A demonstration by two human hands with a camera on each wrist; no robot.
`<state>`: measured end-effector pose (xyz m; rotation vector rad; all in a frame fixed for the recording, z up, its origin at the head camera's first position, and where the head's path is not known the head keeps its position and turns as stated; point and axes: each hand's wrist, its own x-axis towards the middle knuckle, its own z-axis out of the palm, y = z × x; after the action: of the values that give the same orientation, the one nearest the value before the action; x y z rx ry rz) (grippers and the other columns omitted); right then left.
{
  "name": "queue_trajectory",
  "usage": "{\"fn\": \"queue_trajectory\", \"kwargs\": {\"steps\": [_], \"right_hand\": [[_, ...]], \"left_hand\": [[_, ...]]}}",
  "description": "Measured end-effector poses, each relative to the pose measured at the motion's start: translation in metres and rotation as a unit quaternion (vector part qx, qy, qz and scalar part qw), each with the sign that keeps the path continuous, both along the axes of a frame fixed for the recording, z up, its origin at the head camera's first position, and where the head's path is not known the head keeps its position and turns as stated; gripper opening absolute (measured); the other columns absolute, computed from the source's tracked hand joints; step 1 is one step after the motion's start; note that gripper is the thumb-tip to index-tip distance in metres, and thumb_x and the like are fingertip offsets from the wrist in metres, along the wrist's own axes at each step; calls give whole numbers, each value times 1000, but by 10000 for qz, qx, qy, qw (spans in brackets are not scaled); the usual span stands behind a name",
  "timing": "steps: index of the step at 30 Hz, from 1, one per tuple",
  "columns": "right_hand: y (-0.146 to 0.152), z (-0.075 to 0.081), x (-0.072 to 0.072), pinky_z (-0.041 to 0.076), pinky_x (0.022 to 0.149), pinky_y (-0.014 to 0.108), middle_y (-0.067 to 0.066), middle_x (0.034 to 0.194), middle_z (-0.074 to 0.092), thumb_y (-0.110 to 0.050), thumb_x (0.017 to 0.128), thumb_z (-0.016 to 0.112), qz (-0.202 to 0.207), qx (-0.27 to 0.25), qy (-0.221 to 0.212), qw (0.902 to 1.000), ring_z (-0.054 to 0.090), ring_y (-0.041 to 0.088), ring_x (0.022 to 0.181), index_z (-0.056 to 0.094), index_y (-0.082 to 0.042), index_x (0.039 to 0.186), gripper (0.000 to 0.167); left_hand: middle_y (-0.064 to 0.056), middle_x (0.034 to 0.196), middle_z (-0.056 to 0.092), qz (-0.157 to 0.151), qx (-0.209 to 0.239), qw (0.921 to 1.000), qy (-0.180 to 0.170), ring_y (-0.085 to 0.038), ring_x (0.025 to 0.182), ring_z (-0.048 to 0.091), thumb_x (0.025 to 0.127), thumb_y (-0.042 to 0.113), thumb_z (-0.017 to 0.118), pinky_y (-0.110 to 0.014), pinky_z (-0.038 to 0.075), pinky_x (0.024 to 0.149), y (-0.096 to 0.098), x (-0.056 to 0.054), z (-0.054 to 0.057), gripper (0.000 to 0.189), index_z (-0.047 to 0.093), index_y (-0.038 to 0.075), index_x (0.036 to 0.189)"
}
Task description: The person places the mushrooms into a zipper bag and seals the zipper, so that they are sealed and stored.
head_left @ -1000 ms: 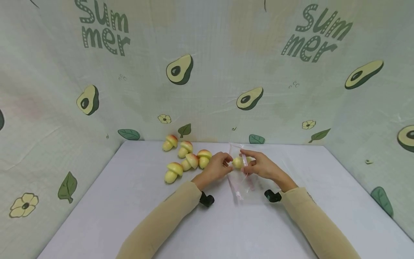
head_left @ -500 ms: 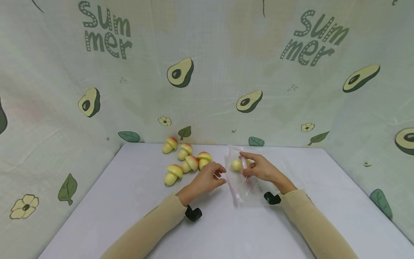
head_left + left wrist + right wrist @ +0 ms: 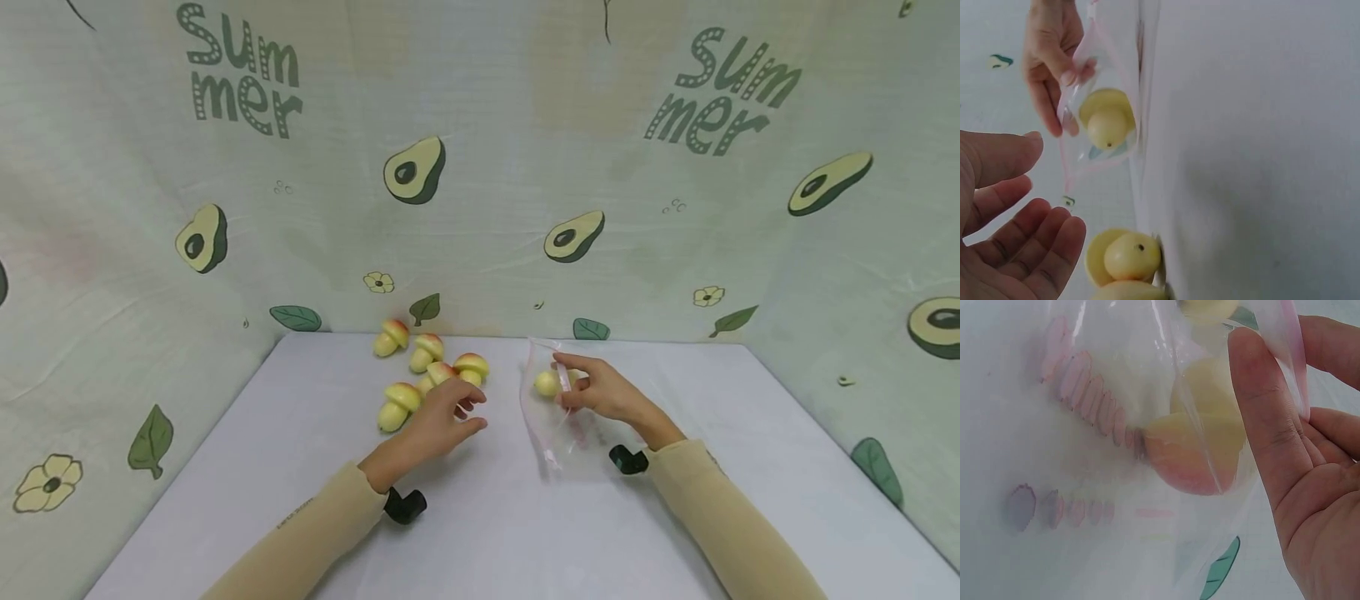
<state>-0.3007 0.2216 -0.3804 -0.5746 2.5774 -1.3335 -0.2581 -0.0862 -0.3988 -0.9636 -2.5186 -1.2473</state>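
My right hand (image 3: 603, 390) pinches the pink-edged rim of a clear plastic zip bag (image 3: 543, 433), its thumb on one side of the film. Inside the bag lies a yellow toy mushroom (image 3: 1108, 125) with a reddish cap, also seen through the film in the right wrist view. My left hand (image 3: 431, 423) holds nothing; its fingers are loosely bent, thumb apart. It hovers just in front of a group of similar mushrooms (image 3: 396, 408), partly covering one of them. Whether it touches any cannot be told.
Several yellow mushrooms with red-tinged caps, one at the far side (image 3: 392, 337), lie on the left half of the white table (image 3: 480, 533). A printed cloth (image 3: 480, 167) with avocados and leaves stands behind the table and along both sides.
My left hand has drawn away from the bag's mouth and moved left to the loose mushrooms. The right hand keeps its grip on the bag, nearly still.
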Motion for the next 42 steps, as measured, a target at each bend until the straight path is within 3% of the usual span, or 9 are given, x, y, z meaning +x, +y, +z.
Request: {"fn": "queue_trajectory", "kwargs": {"steps": [5, 10, 12, 17, 23, 31, 38, 42], "right_hand": [[-5, 7, 4, 47, 60, 30, 20, 137, 49, -6, 83, 72, 13, -34, -67, 10000, 65, 31, 74, 32, 0, 147, 75], [-12, 24, 17, 39, 54, 25, 22, 101, 64, -4, 84, 70, 62, 101, -81, 9999, 62, 40, 75, 32, 4, 145, 72], [-14, 29, 22, 38, 54, 24, 21, 95, 65, -5, 85, 69, 77, 137, -64, 9999, 62, 39, 75, 33, 4, 145, 71], [-17, 34, 24, 41, 56, 25, 23, 112, 61, -5, 85, 69, 49, 126, -55, 9999, 64, 33, 74, 33, 4, 145, 71], [-14, 26, 18, 43, 57, 26, 24, 133, 50, -4, 85, 69, 85, 131, -61, 9999, 64, 30, 75, 32, 4, 145, 72], [-3, 0, -1, 41, 53, 26, 18, 121, 59, -12, 84, 73, 27, 94, 33, 9999, 63, 22, 70, 32, -3, 148, 76], [-1, -2, -3, 42, 54, 27, 15, 124, 58, -16, 82, 75, 21, 43, 90, 9999, 64, 22, 70, 35, -7, 147, 77], [-4, 2, 2, 41, 53, 26, 19, 129, 54, -12, 83, 73, 69, 33, 19, 10000, 64, 24, 71, 34, -5, 147, 75]], "left_hand": [[-4, 97, 59, 313, -188, 9985, 415, -19, 85, 57, 80, 9, 76, -31, 52, 73, -19, -2, 4, 27, 64, 6, 104], [-1, 96, 58, 621, -287, 9962, 546, -24, 89, 57, 81, 12, 76, -38, 52, 75, -39, -4, 6, 25, 65, 7, 103], [-1, 98, 59, 734, -264, 9949, 643, -26, 91, 58, 81, 12, 76, -39, 51, 77, -47, -5, 7, 26, 65, 7, 103], [-3, 102, 62, 1015, -280, 9915, 764, -26, 96, 58, 79, 12, 78, -39, 49, 81, -63, -6, 10, 30, 66, 4, 106], [-6, 112, 57, 1304, -582, 9878, 620, -27, 107, 52, 78, 16, 79, -43, 43, 89, -78, -4, 10, 39, 64, 5, 112], [-11, 117, 53, 1437, -723, 9862, 379, -30, 111, 50, 76, 19, 80, -48, 40, 93, -93, -13, -2, 50, 61, 6, 120], [-16, 118, 52, 1477, -853, 9852, 185, -31, 110, 49, 76, 21, 80, -48, 40, 93, -101, -18, -8, 54, 59, 5, 124], [-18, 118, 48, 1484, -963, 9839, -274, -33, 106, 50, 77, 18, 78, -48, 42, 89, -103, -16, -10, 56, 56, 6, 128]]}}
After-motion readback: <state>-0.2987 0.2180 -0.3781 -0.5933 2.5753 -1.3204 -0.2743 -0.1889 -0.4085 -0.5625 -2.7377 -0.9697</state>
